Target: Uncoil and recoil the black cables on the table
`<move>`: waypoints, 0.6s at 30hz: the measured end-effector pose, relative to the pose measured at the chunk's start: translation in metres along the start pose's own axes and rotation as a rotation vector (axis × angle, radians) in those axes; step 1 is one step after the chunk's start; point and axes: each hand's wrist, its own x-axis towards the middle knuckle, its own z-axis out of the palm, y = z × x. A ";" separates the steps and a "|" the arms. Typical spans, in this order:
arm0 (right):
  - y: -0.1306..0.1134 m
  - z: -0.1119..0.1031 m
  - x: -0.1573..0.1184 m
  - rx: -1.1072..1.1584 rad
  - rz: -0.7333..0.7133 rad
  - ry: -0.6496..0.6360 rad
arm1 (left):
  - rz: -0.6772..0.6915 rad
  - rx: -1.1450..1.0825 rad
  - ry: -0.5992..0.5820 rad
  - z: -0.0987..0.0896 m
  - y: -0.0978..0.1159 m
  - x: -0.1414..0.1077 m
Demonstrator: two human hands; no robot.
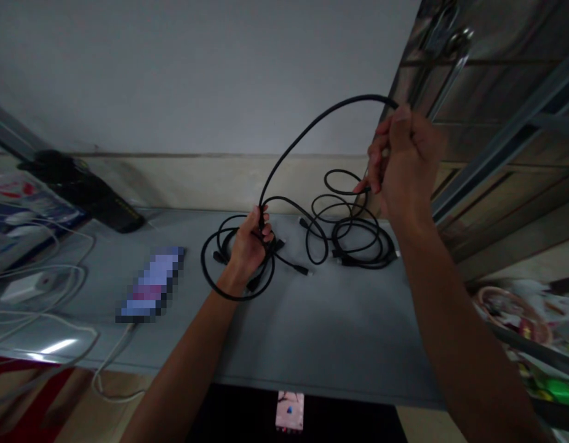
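A black cable point(312, 121) arcs upward between my two hands. My left hand point(251, 243) is closed round it above the grey table point(330, 326), with loops of cable hanging about the wrist. Raised at the right, my right hand point(401, 154) pinches the upper part of the arc between thumb and fingers; thinner cable loops hang below its fingers. A coiled black cable point(385, 246) lies on the table under my right hand. A black connector point(301, 269) rests on the table right of my left hand.
A phone point(152, 284), its screen blurred, lies on the left with a white cord plugged in. Behind it is a black device point(90, 191). White cables and a white adapter point(28, 287) are at far left. A metal frame point(501, 144) and a basket point(515, 311) stand right.
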 end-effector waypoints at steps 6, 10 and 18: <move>-0.005 0.005 -0.003 0.025 -0.023 0.089 | -0.002 0.036 0.020 -0.004 -0.005 0.000; -0.004 0.004 -0.002 0.017 -0.025 0.122 | 0.003 0.082 -0.020 -0.006 -0.008 0.000; -0.008 0.001 -0.005 0.055 0.063 0.054 | 0.021 0.115 -0.055 -0.001 -0.011 -0.002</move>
